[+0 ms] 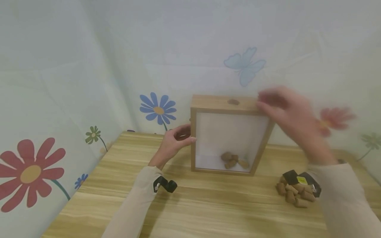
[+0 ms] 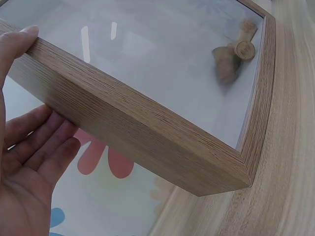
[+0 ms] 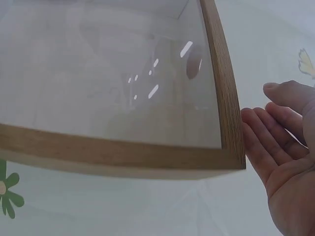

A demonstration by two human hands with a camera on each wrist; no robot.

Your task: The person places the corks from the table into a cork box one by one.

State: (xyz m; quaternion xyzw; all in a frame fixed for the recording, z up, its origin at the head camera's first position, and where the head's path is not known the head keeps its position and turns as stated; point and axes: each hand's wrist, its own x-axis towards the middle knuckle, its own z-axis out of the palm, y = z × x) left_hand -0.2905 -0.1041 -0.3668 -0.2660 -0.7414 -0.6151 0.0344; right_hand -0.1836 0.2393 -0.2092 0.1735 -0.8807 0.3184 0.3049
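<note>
A shallow wooden shadow box (image 1: 212, 102) with a clear front stands upright on the table, an oval hole (image 1: 233, 102) in its top edge. Several corks (image 1: 230, 159) lie inside at the bottom; one of them looks blurred in the left wrist view. My left hand (image 1: 174, 143) holds the box's left side, thumb (image 2: 27, 39) on the front edge and fingers (image 2: 42, 142) along the side and back. At the top right corner is my right hand (image 1: 293, 115), blurred in the head view. Its fingers (image 3: 268, 142) are extended beside the frame, with nothing in the palm.
A pile of loose corks (image 1: 299, 195) lies on the wood-grain table (image 1: 208, 205) at the right, partly behind the right wrist's black strap. Behind the table hangs a pale cloth (image 1: 178, 49) printed with flowers and a butterfly.
</note>
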